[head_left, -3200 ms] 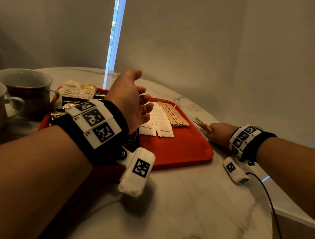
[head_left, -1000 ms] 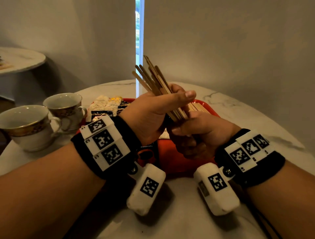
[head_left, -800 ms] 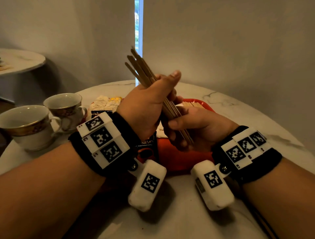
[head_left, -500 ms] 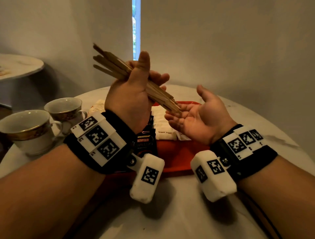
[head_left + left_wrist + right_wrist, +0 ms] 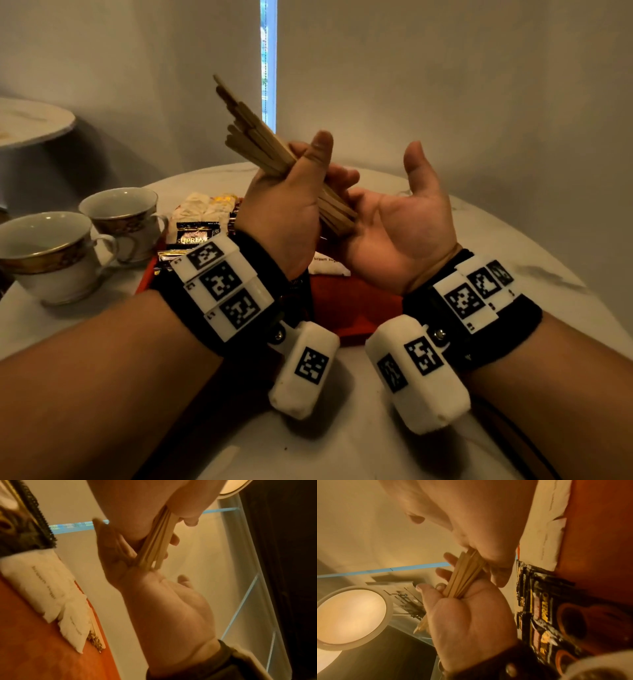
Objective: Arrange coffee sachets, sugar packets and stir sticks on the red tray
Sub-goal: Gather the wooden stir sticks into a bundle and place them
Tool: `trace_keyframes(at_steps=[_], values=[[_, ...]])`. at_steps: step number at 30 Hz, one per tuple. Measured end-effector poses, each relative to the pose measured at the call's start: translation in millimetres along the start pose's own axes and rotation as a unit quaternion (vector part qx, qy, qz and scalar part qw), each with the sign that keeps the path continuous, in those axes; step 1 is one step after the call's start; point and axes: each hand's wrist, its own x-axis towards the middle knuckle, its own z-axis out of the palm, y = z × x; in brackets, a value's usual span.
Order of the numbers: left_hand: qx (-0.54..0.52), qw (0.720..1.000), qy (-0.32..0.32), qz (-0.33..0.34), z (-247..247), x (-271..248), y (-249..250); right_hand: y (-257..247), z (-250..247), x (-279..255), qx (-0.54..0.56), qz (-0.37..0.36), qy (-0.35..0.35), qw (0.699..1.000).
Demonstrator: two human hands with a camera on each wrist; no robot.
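My left hand (image 5: 291,205) grips a bundle of wooden stir sticks (image 5: 253,137) above the red tray (image 5: 342,308), with the top ends pointing up and left. The lower ends butt against the palm of my right hand (image 5: 400,219), which is open, palm turned toward the left hand. In the left wrist view the stir sticks (image 5: 157,540) meet the right hand (image 5: 163,608). White sugar packets (image 5: 325,265) lie on the tray under the hands. Black coffee sachets (image 5: 191,234) lie at its left end. The tray's middle is hidden by my wrists.
Two gold-rimmed cups (image 5: 120,219) (image 5: 48,253) stand on the marble table (image 5: 342,445) left of the tray. Pale packets (image 5: 202,209) lie behind the coffee sachets. A second round table (image 5: 30,120) stands at the far left. A wall is close behind.
My right hand let go of the sticks and opened, leaving them in my left hand. The left hand then tilted the bundle more upright, its lower ends against the right palm.
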Motion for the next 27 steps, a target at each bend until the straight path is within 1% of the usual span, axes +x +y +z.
trace_keyframes(at_steps=[2,5,8,9,11,13,15,16,17,18,20,22,24,27], values=[[-0.014,1.000,0.002,-0.007,0,1,0,4,3,0,-0.007,-0.002,-0.006,1.000],[0.004,1.000,0.002,-0.004,-1,2,3,2,5,-1,-0.004,-0.011,0.017,1.000],[-0.005,1.000,0.004,-0.013,-2,3,3,1,7,1,0.008,-0.019,-0.001,1.000],[-0.001,1.000,0.002,-0.017,-2,4,4,0,8,0,-0.009,-0.011,0.003,1.000],[0.013,0.999,-0.017,-0.034,-3,5,7,-6,7,0,-0.087,0.000,0.044,0.995],[0.030,0.995,-0.044,-0.081,-2,4,11,-19,4,-3,-0.189,-0.027,0.127,0.973],[0.073,0.981,-0.093,-0.157,1,-3,13,-32,6,-8,-0.289,-0.081,0.198,0.933],[0.102,0.967,-0.126,-0.195,1,-7,12,-36,7,-12,-0.332,-0.102,0.217,0.912],[0.130,0.951,-0.160,-0.230,2,-11,10,-39,9,-15,-0.365,-0.113,0.219,0.898],[0.152,0.935,-0.191,-0.259,1,-14,7,-40,10,-17,-0.389,-0.111,0.207,0.891],[0.173,0.908,-0.240,-0.296,0,-18,2,-38,13,-20,-0.418,-0.081,0.158,0.891],[0.190,0.892,-0.262,-0.317,1,-20,-1,-32,13,-21,-0.428,-0.048,0.116,0.895],[0.195,0.888,-0.263,-0.324,3,-21,-2,-29,11,-18,-0.430,-0.035,0.106,0.896],[0.180,0.893,-0.255,-0.323,5,-20,0,-30,8,-16,-0.407,-0.047,0.118,0.904]])
